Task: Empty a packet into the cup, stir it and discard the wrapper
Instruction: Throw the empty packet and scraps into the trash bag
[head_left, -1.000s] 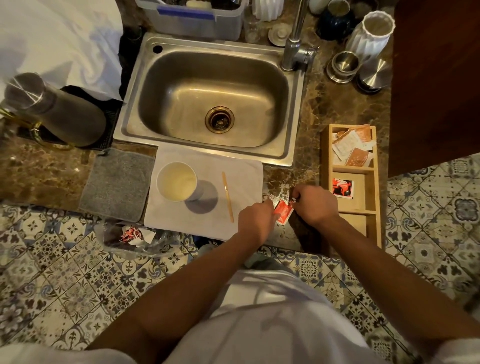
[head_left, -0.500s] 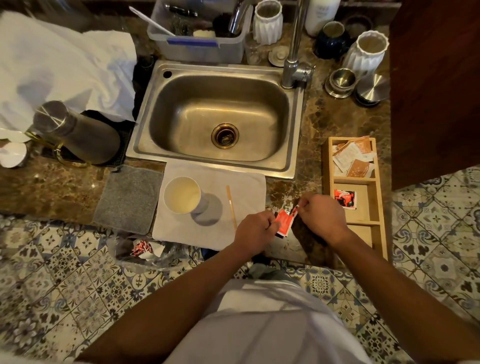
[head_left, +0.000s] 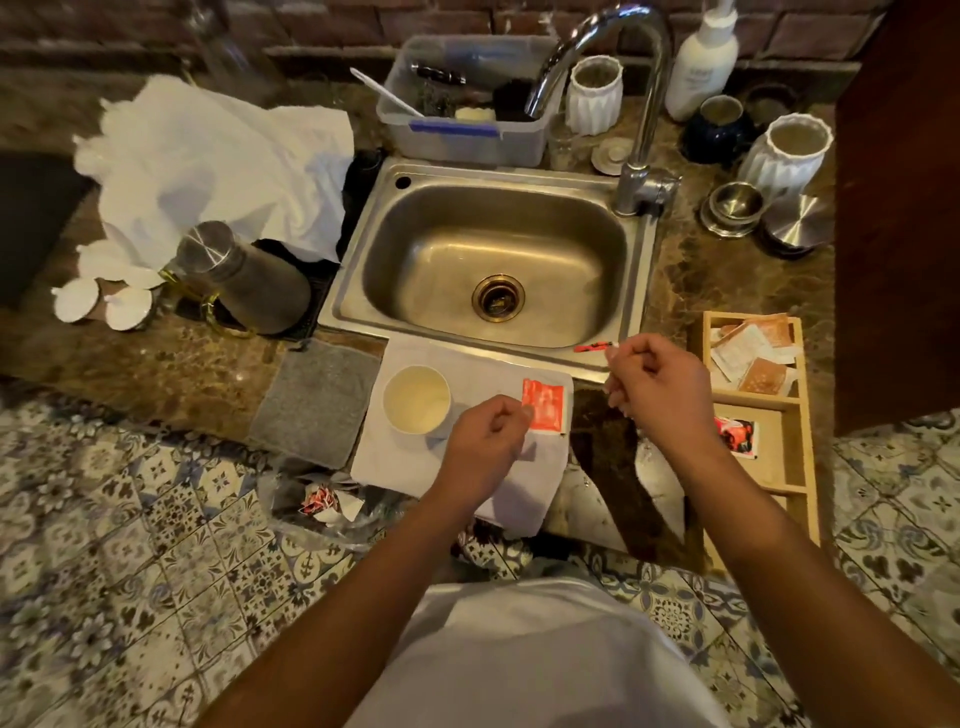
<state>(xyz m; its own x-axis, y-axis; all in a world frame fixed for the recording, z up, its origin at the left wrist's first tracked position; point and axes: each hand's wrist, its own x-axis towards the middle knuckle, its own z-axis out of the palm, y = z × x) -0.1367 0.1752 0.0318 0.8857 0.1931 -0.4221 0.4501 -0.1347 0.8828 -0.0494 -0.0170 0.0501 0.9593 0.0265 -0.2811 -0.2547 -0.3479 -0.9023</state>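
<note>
The left hand (head_left: 480, 441) pinches a red packet (head_left: 543, 405) beside the white cup (head_left: 416, 399) near the surface's front edge; the right hand (head_left: 657, 382) pinches a torn strip (head_left: 594, 346).

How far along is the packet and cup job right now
Done: the red packet is torn open; the right hand holds the torn-off strip. In hand: the left hand pinches the packet beside the cup. Left: pouring, stirring, discarding the wrapper, probably into the bag below.

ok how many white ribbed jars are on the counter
2: one white ribbed jar behind the sink beside the faucet, the other white ribbed jar further right, near the metal lids. None look hidden.
</note>
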